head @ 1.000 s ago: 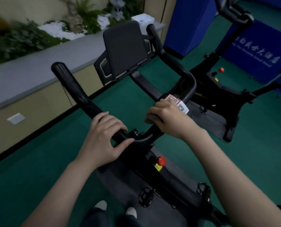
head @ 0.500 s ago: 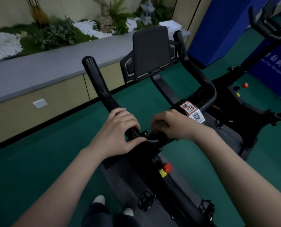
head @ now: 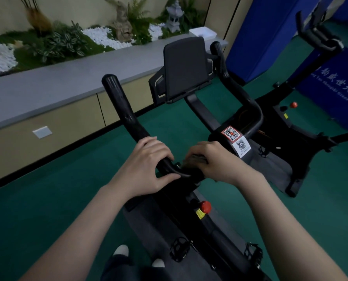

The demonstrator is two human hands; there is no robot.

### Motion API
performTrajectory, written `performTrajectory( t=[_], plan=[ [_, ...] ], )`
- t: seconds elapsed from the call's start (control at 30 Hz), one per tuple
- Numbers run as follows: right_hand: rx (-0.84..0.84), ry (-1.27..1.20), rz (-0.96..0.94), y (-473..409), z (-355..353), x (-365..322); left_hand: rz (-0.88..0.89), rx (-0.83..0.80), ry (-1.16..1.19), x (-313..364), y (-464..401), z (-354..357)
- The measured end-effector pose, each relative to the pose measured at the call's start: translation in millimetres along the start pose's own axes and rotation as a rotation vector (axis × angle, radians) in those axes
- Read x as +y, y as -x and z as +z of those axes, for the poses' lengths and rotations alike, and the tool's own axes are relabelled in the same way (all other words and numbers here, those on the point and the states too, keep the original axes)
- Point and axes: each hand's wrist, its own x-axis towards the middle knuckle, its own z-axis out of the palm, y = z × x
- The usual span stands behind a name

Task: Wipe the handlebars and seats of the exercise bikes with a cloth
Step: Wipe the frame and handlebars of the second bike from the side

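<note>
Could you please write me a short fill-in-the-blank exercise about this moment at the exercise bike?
1. The left hand grips the ____ horn of the black curved handlebar.
2. The round knob on the black bike frame below the hands is ____ in colour.
3. The two square code stickers sit just beyond the ____ hand.
4. The floor under the bike is ____ carpet.

Missing words: left; red; right; green
</note>
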Motion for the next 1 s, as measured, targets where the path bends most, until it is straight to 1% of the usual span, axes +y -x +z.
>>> performTrajectory(
  t=[0.13, 0.27, 0.33, 0.4, 0.5, 0.6, 0.67, 0.7, 0.77, 0.93, 1.0],
  plan=[
    [0.242, -0.159, -0.057, 22, 23, -4, 0.005, -0.002, -0.001, -1, 0, 1],
    [0.591, -0.298, -0.029, 47, 44, -7, 0.005, -0.005, 0.001, -1, 1, 3],
    [0.798, -0.410, 0.098, 60, 61, -9, 0.004, 0.003, -0.001, -1, 1, 3],
    [0.979, -0.571, 0.304, 71, 79, -11, 0.004, 0.006, -0.002, -1, 1, 4],
    [1.152, -0.753, 0.631, 77, 96, -9, 0.004, 0.009, 0.002, -2, 1, 5],
    [1.218, -1.018, 0.930, 67, 105, 3, 0.008, 0.008, -0.003, -2, 1, 7],
    [1.230, -1.212, 1.051, 54, 105, 9, 0.009, 0.009, -0.006, -2, 2, 7],
    [1.245, -1.291, 1.074, 46, 103, 10, 0.011, 0.008, -0.008, -2, 1, 7],
    [1.282, -1.410, 1.044, 31, 97, 8, 0.014, 0.007, -0.012, -3, 2, 8],
    [1.329, -1.796, 0.836, 10, 93, -6, 0.021, 0.020, -0.014, -4, 2, 9],
    [1.321, -1.872, 0.805, 11, 96, -11, 0.024, 0.026, -0.015, -4, 2, 10]
  ],
)
